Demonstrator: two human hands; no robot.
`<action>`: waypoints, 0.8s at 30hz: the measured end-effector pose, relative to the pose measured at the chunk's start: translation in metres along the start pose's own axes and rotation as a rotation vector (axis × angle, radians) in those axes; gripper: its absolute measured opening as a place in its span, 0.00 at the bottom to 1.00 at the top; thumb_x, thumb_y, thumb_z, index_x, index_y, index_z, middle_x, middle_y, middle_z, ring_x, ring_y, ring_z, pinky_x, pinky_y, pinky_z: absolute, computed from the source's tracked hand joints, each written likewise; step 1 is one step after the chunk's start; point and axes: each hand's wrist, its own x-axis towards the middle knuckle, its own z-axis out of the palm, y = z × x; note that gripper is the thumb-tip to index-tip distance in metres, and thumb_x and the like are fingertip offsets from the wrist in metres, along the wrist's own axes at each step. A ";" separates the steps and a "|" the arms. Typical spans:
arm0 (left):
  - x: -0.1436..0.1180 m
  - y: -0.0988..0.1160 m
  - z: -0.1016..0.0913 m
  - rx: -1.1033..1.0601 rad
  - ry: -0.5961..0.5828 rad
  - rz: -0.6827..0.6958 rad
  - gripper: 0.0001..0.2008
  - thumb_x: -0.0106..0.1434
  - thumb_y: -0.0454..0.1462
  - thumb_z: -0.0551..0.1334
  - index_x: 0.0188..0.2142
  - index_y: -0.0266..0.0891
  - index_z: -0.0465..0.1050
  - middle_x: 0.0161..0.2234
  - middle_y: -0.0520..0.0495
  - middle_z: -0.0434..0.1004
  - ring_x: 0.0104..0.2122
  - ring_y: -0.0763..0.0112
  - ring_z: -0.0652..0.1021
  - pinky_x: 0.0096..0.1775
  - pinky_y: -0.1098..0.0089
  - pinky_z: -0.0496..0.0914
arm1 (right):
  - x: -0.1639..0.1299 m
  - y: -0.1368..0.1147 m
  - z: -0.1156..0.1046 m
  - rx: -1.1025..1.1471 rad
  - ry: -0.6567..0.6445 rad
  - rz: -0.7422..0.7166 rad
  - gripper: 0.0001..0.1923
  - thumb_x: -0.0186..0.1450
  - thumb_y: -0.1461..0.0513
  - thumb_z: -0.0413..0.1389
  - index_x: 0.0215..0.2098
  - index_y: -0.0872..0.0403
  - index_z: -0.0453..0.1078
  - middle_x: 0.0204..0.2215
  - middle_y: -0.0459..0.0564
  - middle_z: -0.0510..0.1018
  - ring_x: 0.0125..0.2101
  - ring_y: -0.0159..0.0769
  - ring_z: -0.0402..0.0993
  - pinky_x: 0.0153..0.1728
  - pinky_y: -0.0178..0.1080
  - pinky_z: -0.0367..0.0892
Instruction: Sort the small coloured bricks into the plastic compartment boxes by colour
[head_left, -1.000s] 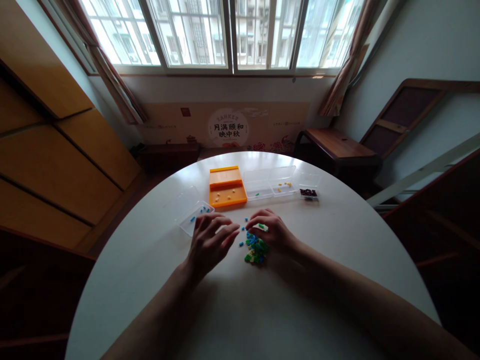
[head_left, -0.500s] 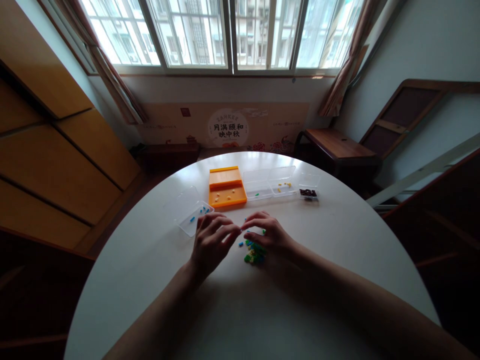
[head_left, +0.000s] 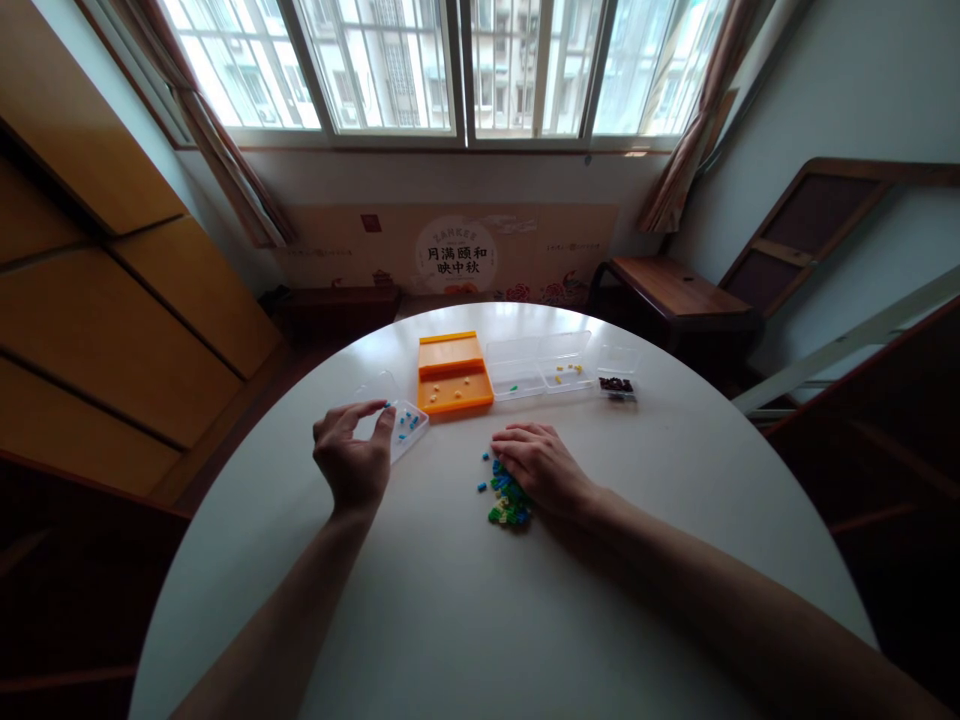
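Left hand (head_left: pixel 351 462): at 9 o'clock of the pile, thumb and forefinger pinching a small blue piece (head_left: pixel 388 405) over the clear box (head_left: pixel 405 425).
Clear box: holds blue bits.
Right hand (head_left: pixel 541 463): palm down on pile of small bricks (head_left: pixel 506 503), green, blue, yellow.
Orange tray (head_left: pixel 453 372): 12 o'clock of pile, yellow bits inside.
Double clear case (head_left: pixel 540 364): 1 o'clock.
Small box, dark pieces (head_left: pixel 617 384): 2 o'clock.
Round white table (head_left: pixel 675 470): bears all.

Bare forearms, sleeveless, ringless hands (head_left: pixel 450 465)

Wall banner (head_left: pixel 453 256) — "月满颐和 映中秋"
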 end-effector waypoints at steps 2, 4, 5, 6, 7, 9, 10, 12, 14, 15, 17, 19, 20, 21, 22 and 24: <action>0.000 -0.002 0.001 0.005 -0.005 0.007 0.10 0.58 0.41 0.65 0.36 0.39 0.79 0.35 0.44 0.78 0.38 0.61 0.74 0.45 0.60 0.68 | 0.000 0.000 -0.001 0.005 0.022 -0.010 0.10 0.68 0.64 0.52 0.42 0.52 0.76 0.46 0.50 0.79 0.49 0.40 0.70 0.52 0.45 0.57; -0.001 -0.003 0.001 -0.004 -0.009 0.010 0.11 0.58 0.41 0.65 0.38 0.39 0.78 0.36 0.43 0.77 0.39 0.60 0.74 0.42 0.60 0.68 | 0.000 0.000 -0.002 0.013 0.041 -0.013 0.09 0.67 0.64 0.53 0.38 0.52 0.77 0.43 0.50 0.80 0.46 0.39 0.72 0.51 0.45 0.58; -0.002 -0.004 0.001 -0.013 -0.014 0.011 0.11 0.58 0.41 0.65 0.38 0.39 0.78 0.36 0.43 0.77 0.39 0.60 0.74 0.41 0.60 0.68 | 0.000 0.000 -0.002 0.018 0.048 -0.009 0.09 0.67 0.64 0.54 0.37 0.52 0.77 0.41 0.50 0.81 0.44 0.39 0.73 0.50 0.44 0.58; -0.002 -0.004 0.001 -0.023 -0.018 0.014 0.10 0.58 0.41 0.65 0.38 0.39 0.78 0.36 0.44 0.77 0.39 0.60 0.74 0.41 0.61 0.68 | 0.000 0.001 -0.002 0.023 0.054 -0.002 0.08 0.66 0.65 0.54 0.36 0.52 0.77 0.40 0.50 0.81 0.43 0.38 0.73 0.49 0.44 0.58; -0.003 -0.003 0.001 -0.033 -0.023 0.021 0.10 0.58 0.41 0.65 0.37 0.39 0.78 0.36 0.44 0.77 0.39 0.61 0.74 0.40 0.61 0.68 | 0.001 0.001 -0.002 0.028 0.058 0.008 0.08 0.65 0.66 0.55 0.35 0.52 0.76 0.39 0.50 0.81 0.42 0.38 0.73 0.48 0.44 0.59; -0.004 -0.001 0.001 -0.043 -0.028 0.044 0.08 0.59 0.41 0.64 0.35 0.39 0.78 0.35 0.45 0.76 0.39 0.61 0.74 0.40 0.62 0.68 | 0.001 0.001 -0.002 0.030 0.064 0.035 0.07 0.64 0.68 0.56 0.34 0.53 0.76 0.37 0.50 0.81 0.40 0.38 0.73 0.47 0.44 0.59; -0.004 0.000 0.000 -0.044 -0.029 0.060 0.08 0.59 0.41 0.64 0.34 0.39 0.78 0.34 0.45 0.76 0.39 0.61 0.74 0.41 0.62 0.68 | 0.001 0.001 -0.002 0.026 0.067 0.051 0.07 0.63 0.68 0.56 0.35 0.53 0.76 0.37 0.50 0.81 0.40 0.38 0.73 0.47 0.44 0.58; -0.005 0.004 -0.001 -0.046 -0.033 0.099 0.08 0.60 0.41 0.63 0.34 0.39 0.77 0.34 0.45 0.76 0.39 0.62 0.74 0.42 0.61 0.68 | 0.002 0.001 -0.002 0.012 0.069 0.084 0.08 0.63 0.68 0.57 0.37 0.53 0.75 0.37 0.50 0.80 0.41 0.39 0.72 0.46 0.44 0.58; -0.006 0.009 -0.002 -0.052 -0.043 0.146 0.07 0.60 0.40 0.63 0.33 0.39 0.77 0.34 0.46 0.76 0.38 0.62 0.73 0.44 0.61 0.67 | 0.002 0.001 -0.002 -0.009 0.074 0.117 0.08 0.63 0.67 0.57 0.40 0.53 0.75 0.39 0.52 0.79 0.43 0.41 0.71 0.46 0.45 0.58; -0.006 0.011 -0.002 -0.057 -0.053 0.171 0.07 0.60 0.40 0.63 0.33 0.39 0.77 0.34 0.46 0.76 0.37 0.63 0.74 0.44 0.61 0.67 | 0.003 0.001 -0.002 -0.019 0.076 0.130 0.08 0.63 0.66 0.57 0.41 0.54 0.75 0.40 0.52 0.79 0.44 0.42 0.70 0.46 0.46 0.58; -0.008 0.016 -0.003 -0.070 -0.078 0.223 0.05 0.61 0.38 0.63 0.33 0.39 0.76 0.33 0.47 0.76 0.36 0.64 0.74 0.43 0.62 0.67 | 0.003 0.001 -0.002 -0.030 0.071 0.142 0.06 0.64 0.65 0.57 0.39 0.54 0.75 0.40 0.52 0.78 0.44 0.42 0.69 0.46 0.46 0.57; -0.010 0.021 -0.004 -0.079 -0.102 0.274 0.04 0.61 0.37 0.63 0.33 0.40 0.75 0.32 0.48 0.76 0.35 0.65 0.74 0.42 0.62 0.66 | 0.003 0.000 -0.001 -0.030 0.059 0.142 0.04 0.64 0.65 0.57 0.35 0.53 0.75 0.39 0.51 0.78 0.43 0.41 0.69 0.45 0.45 0.57; -0.012 0.023 -0.005 -0.082 -0.114 0.301 0.03 0.61 0.36 0.63 0.33 0.40 0.75 0.32 0.48 0.76 0.36 0.65 0.73 0.42 0.62 0.66 | 0.004 0.000 -0.001 -0.028 0.054 0.140 0.04 0.64 0.65 0.58 0.33 0.53 0.75 0.38 0.50 0.78 0.42 0.40 0.68 0.45 0.44 0.57; -0.013 0.024 -0.005 -0.084 -0.127 0.332 0.02 0.60 0.36 0.63 0.33 0.40 0.75 0.32 0.48 0.76 0.36 0.65 0.73 0.42 0.62 0.66 | 0.004 -0.001 -0.002 -0.028 0.053 0.138 0.04 0.63 0.66 0.58 0.32 0.53 0.75 0.37 0.50 0.78 0.41 0.40 0.68 0.44 0.44 0.57; -0.015 0.026 -0.005 -0.085 -0.143 0.368 0.01 0.60 0.35 0.63 0.33 0.41 0.75 0.33 0.48 0.76 0.36 0.64 0.73 0.42 0.62 0.65 | 0.004 -0.002 -0.002 -0.029 0.053 0.138 0.04 0.63 0.66 0.58 0.32 0.53 0.75 0.37 0.50 0.77 0.41 0.39 0.67 0.44 0.44 0.57; -0.018 0.029 -0.006 -0.083 -0.193 0.461 0.01 0.60 0.34 0.64 0.33 0.41 0.74 0.33 0.48 0.77 0.37 0.64 0.73 0.42 0.62 0.65 | 0.005 -0.004 -0.003 -0.031 0.047 0.133 0.04 0.63 0.67 0.58 0.31 0.53 0.74 0.36 0.50 0.77 0.41 0.39 0.67 0.43 0.44 0.57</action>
